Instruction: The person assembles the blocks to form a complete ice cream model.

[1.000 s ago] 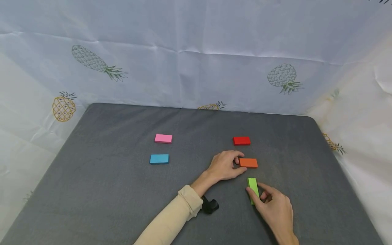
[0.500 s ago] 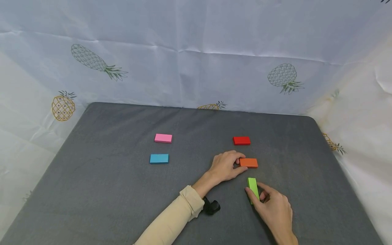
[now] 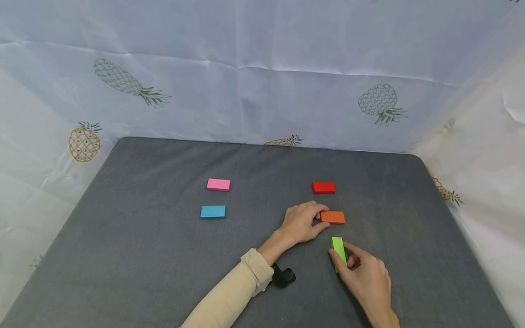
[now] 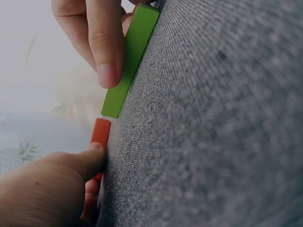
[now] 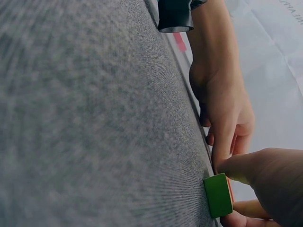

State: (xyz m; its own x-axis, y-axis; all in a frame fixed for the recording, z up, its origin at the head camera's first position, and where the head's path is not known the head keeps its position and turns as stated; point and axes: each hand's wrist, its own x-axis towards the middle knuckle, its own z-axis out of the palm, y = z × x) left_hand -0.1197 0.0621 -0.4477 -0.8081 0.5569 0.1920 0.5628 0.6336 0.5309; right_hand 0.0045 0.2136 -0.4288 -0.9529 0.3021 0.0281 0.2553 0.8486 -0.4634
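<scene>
My left hand [image 3: 301,222] holds the left end of an orange block [image 3: 334,217] between thumb and fingers, and the block lies flat on the grey tabletop. In the left wrist view the thumb presses the near side of the orange block [image 4: 101,130], with the fingers behind it. Nearer to me, my right hand [image 3: 367,278] pinches a light green block [image 3: 338,248] by its long sides. This green block points away from me, with its far end just short of the orange one. In the right wrist view the near end of the green block [image 5: 218,195] shows beside the thumb.
Beyond the orange block lies a red block [image 3: 323,187]. A pink block [image 3: 218,184] and a blue block [image 3: 213,212] lie apart at the left. The grey table [image 3: 135,255] ends at a white pineapple-print cloth [image 3: 262,105]. A black wrist device [image 3: 284,276] sits at my left wrist.
Hardly anything differs: both hands keep their hold on the orange and green blocks, and the other blocks lie where they were. The head view has shifted very slightly.
</scene>
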